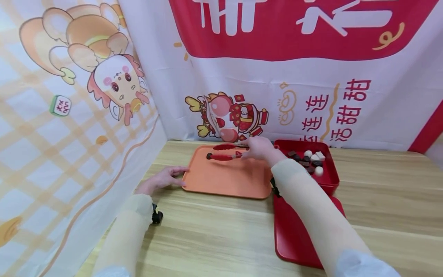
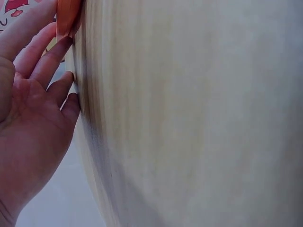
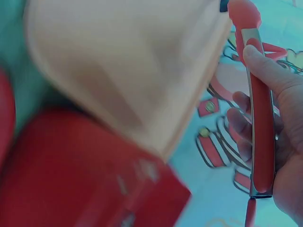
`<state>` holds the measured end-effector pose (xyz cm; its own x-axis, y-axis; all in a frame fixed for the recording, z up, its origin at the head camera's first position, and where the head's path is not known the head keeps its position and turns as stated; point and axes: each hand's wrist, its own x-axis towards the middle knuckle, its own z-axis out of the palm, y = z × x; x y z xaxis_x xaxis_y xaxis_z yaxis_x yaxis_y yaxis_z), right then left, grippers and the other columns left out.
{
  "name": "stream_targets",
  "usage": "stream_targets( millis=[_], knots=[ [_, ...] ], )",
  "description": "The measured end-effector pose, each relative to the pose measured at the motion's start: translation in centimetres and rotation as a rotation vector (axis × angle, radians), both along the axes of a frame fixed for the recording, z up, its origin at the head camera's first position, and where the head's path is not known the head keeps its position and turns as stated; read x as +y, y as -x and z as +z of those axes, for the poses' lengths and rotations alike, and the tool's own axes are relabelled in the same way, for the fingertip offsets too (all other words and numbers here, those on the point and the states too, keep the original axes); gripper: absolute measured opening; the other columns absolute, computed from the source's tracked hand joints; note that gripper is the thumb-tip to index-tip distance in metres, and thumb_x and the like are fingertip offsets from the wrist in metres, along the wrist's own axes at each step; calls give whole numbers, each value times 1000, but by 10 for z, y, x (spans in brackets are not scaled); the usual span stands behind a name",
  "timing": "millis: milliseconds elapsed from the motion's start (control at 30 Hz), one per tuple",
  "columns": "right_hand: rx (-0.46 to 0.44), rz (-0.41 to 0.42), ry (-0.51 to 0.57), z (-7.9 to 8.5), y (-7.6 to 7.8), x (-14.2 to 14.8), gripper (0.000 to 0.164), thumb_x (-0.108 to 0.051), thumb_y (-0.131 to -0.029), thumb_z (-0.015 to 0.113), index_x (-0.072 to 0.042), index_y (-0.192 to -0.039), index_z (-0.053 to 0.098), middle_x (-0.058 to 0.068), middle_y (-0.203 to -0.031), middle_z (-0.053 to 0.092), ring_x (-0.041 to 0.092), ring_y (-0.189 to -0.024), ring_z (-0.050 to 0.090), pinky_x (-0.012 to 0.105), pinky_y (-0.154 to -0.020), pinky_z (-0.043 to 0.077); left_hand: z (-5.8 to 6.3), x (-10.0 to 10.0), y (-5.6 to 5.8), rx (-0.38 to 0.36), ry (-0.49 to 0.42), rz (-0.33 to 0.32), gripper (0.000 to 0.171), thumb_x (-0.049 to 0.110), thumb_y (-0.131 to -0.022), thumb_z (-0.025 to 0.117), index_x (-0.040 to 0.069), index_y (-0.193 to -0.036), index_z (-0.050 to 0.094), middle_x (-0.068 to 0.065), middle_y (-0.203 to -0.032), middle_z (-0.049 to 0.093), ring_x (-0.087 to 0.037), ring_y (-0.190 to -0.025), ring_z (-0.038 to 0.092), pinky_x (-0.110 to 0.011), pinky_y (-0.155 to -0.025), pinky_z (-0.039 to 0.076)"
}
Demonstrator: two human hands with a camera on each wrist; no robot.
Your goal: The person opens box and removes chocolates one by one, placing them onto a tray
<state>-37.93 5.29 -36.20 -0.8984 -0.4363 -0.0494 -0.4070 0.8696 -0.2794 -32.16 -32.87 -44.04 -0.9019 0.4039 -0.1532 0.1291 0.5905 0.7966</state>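
Note:
My right hand [image 1: 257, 148] grips a pair of red-and-metal food tongs [image 3: 262, 127], thumb along one arm. The tongs are over the far part of an orange tray [image 1: 225, 179], their arms apart and tips pointing left. A small dark piece [image 1: 209, 156] shows at the tip of the nearer arm. My left hand [image 1: 167, 176] is at the tray's left edge, its fingers fairly straight and touching the rim; the left wrist view shows those fingers [image 2: 52, 59] against the orange edge. Right of the tray, a red box [image 1: 330, 173] holds several dark and white pieces [image 1: 314, 157].
A red tray [image 1: 294, 238] lies in front of the red box, partly under my right forearm. Everything stands on a wood-grain table [image 1: 207, 234]. A printed cloth [image 1: 155, 69] hangs behind the table and along its left side.

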Motion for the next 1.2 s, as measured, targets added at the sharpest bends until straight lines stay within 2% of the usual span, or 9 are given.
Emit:
stream_targets(
  millis=[267,467,600,633,733,933,1067,1167,1200],
  knots=[
    [82,77,-46,37,-9,39,68,-48,-78,79,-13,-133,60,12,-127,62,30,-115,57,47,-98,43,2,2,-1,-5,-3,-31,72,12,-83,77,0,-145,42,-24,-149,35,-43,-137,30,-53,-111,23],
    [96,117,-36,55,-15,78,62,-41,-78,81,-10,-130,63,13,-127,62,29,-112,58,47,-94,46,3,1,-3,-6,4,-46,72,14,-84,77,0,-145,42,-25,-150,33,-44,-137,28,-54,-110,24],
    [72,95,2,64,-18,109,61,-33,-78,82,-9,-131,63,14,-118,66,25,-85,60,44,-81,48,3,1,-2,28,34,-77,71,17,-84,77,0,-144,44,-26,-149,34,-45,-137,29,-54,-109,27],
    [62,85,9,65,-19,117,61,-31,-78,83,-7,-131,63,14,-109,68,23,-75,57,42,-76,47,3,2,-1,29,36,-81,71,17,-84,77,0,-144,43,-26,-149,35,-45,-137,29,-54,-109,27],
    [28,55,10,71,-25,137,61,-26,-78,84,-5,-131,62,14,-106,68,20,-64,51,39,-69,45,4,2,-1,26,30,-85,71,15,-84,77,-2,-144,43,-26,-149,34,-45,-137,28,-55,-109,26],
    [4,92,4,81,-40,170,58,-14,-75,85,1,-127,63,20,-116,65,26,-89,60,42,-77,52,5,2,0,28,47,-80,72,19,-84,78,0,-144,43,-27,-149,34,-46,-136,29,-56,-108,28],
    [-17,117,12,82,-46,189,57,-8,-74,84,1,-126,64,20,-115,65,24,-72,58,34,-57,49,4,1,-1,15,51,-70,73,20,-84,77,2,-145,43,-27,-149,33,-44,-136,30,-54,-108,29],
    [-26,104,-2,84,-49,202,58,-4,-72,84,-1,-127,64,21,-116,64,23,-70,55,33,-53,47,4,2,-1,-8,36,-60,72,18,-84,77,2,-146,42,-27,-150,32,-44,-138,28,-54,-110,25],
    [-17,104,-15,85,-50,206,58,-5,-72,84,-2,-127,64,21,-119,63,25,-77,58,35,-57,50,4,2,-1,-11,33,-57,72,17,-84,77,2,-146,43,-27,-150,32,-44,-138,28,-54,-110,25]
  ],
)
